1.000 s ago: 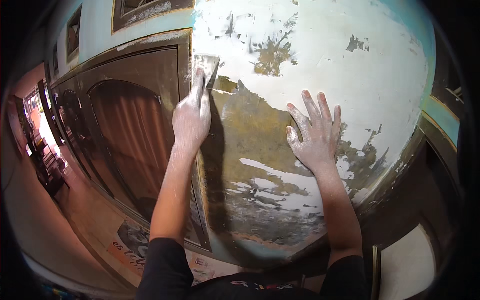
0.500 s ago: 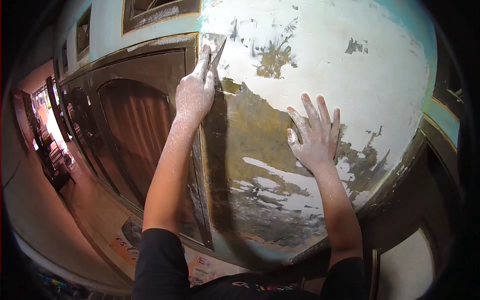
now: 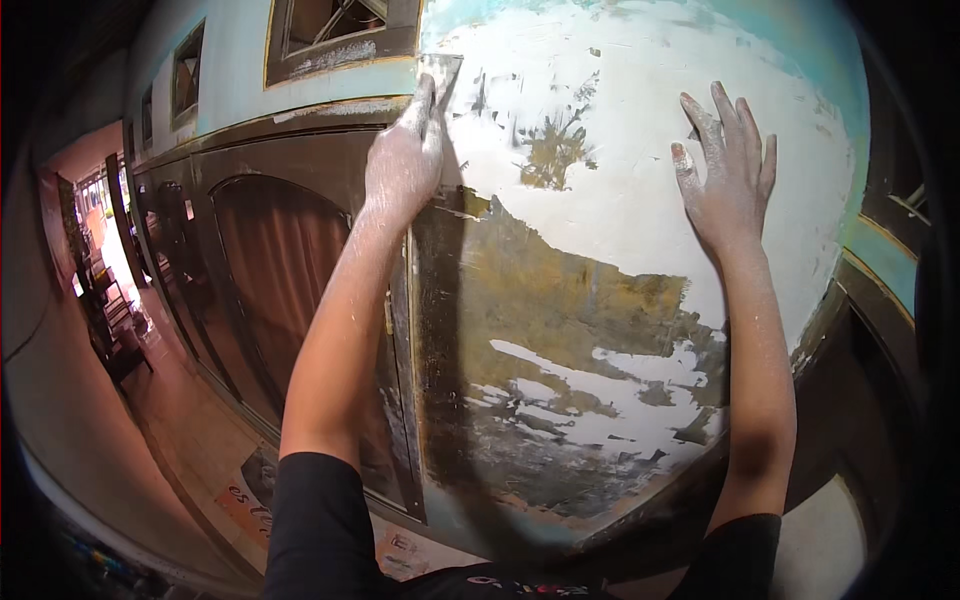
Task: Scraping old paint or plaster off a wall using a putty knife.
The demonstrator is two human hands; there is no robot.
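Note:
White dust coats my left hand point(image 3: 404, 165), which is closed round a putty knife point(image 3: 446, 70). Its wide blade is against the upper left of the wall, beside the wooden frame; most of the handle is hidden in my fingers. My right hand point(image 3: 732, 190) is open with fingers apart, close to or on the white-coated part of the wall point(image 3: 640, 150). Below and between the hands is a bare brown-green patch point(image 3: 560, 270) with white streaks under it. A smaller dark patch point(image 3: 557, 150) shows higher up.
Left of the wall stands a brown wooden door point(image 3: 300, 160) with an arched panel and a curtain. A small window frame point(image 3: 345, 45) is above it. A passage with a chair point(image 3: 118, 305) runs far left. Printed sheets point(image 3: 245, 505) lie on the floor.
My right hand has moved up and to the right, from the edge of the bare patch onto the white area. The putty knife in my left hand is slightly higher, its blade turned flatter.

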